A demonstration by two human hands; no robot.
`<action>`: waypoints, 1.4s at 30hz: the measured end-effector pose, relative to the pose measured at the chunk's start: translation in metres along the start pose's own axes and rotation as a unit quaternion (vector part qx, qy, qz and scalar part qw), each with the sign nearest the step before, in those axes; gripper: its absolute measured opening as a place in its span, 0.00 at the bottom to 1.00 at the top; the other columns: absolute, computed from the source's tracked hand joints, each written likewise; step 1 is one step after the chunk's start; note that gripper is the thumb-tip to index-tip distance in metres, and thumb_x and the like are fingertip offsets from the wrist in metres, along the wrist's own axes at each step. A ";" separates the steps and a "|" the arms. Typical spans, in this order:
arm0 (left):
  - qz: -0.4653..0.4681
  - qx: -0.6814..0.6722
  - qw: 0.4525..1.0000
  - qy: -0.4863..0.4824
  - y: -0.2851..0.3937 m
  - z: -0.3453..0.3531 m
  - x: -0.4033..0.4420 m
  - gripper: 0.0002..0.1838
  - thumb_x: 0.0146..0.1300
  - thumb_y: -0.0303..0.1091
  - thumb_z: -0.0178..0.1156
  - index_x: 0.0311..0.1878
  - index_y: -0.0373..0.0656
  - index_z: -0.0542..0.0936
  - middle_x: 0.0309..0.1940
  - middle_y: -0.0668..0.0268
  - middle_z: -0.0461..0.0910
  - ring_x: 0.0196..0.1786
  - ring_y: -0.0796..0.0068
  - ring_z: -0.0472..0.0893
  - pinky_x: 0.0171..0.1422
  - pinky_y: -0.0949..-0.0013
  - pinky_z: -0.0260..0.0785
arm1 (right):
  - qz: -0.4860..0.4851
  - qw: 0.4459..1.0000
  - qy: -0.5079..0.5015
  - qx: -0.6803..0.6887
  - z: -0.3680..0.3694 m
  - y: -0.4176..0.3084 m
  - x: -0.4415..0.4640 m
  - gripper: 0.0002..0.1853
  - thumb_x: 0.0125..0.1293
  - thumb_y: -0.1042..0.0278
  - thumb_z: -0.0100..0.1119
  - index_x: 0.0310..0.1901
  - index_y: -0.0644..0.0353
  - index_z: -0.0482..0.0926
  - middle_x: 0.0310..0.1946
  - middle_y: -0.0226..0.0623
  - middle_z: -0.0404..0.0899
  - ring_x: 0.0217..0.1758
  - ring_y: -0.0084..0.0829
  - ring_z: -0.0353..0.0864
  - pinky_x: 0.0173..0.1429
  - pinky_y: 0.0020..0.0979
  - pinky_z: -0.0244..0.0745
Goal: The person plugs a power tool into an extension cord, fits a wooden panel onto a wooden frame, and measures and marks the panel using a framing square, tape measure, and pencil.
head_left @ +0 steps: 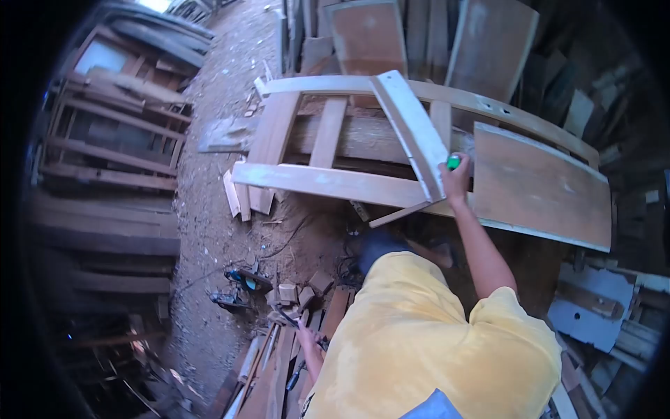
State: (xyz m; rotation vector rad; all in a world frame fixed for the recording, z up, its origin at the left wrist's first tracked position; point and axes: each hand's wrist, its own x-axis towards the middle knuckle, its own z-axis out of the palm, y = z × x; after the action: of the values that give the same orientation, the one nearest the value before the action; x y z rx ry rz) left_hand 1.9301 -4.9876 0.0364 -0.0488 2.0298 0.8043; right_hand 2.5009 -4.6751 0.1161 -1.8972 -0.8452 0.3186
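My right hand (457, 180) is closed around a small bright green object (453, 162), too small to identify. It sits at the near end of a slanted wooden board (410, 126), which lies across a wooden frame (328, 180) with long rails and crosspieces. A thin wood strip (399, 214) juts out below that end. Low on the left, my left hand (307, 338) is closed on a dark slim tool (285, 315) above stacked boards; its exact kind is unclear. Close by lies a blue-handled hand tool (296, 376).
A flat wooden panel (541, 183) covers the frame's right end. Blue power tools (246, 279) and wood offcuts (287, 293) lie on the dusty floor (202, 265). Timber frames (115, 136) are piled at left; panels (366, 38) lean at the back.
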 end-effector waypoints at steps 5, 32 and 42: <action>-0.015 0.131 0.991 0.007 -0.087 0.018 0.012 0.24 0.75 0.57 0.50 0.56 0.45 0.75 0.24 0.70 0.67 0.15 0.76 0.65 0.14 0.70 0.53 | -0.010 0.983 0.111 -0.148 -0.134 0.080 0.101 0.24 0.60 0.66 0.68 0.54 0.62 0.68 0.51 0.52 0.74 0.57 0.54 0.76 0.61 0.51 0.72; 0.552 0.520 0.638 0.134 0.054 0.631 -0.267 0.44 0.76 0.68 0.41 0.79 0.40 0.64 0.71 0.34 0.66 0.73 0.37 0.66 0.76 0.41 0.58 | 0.019 0.987 -0.133 -0.092 -0.464 0.248 0.230 0.20 0.65 0.53 0.72 0.49 0.58 0.79 0.37 0.48 0.85 0.42 0.50 0.86 0.46 0.44 0.79; 0.675 0.319 0.662 -0.073 -0.121 0.631 -0.433 0.30 0.77 0.48 0.56 0.72 0.36 0.71 0.63 0.44 0.75 0.66 0.44 0.72 0.73 0.49 0.62 | 0.110 0.910 -0.365 0.164 -0.558 0.284 0.161 0.28 0.71 0.52 0.66 0.61 0.62 0.68 0.47 0.49 0.84 0.50 0.41 0.85 0.56 0.39 0.78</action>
State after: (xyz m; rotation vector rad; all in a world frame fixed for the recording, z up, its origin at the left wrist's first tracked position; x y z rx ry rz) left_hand 2.6909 -4.8475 0.0797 2.0505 1.8077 0.7621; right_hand 3.0438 -5.0233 0.1545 -1.5450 -0.9723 1.2848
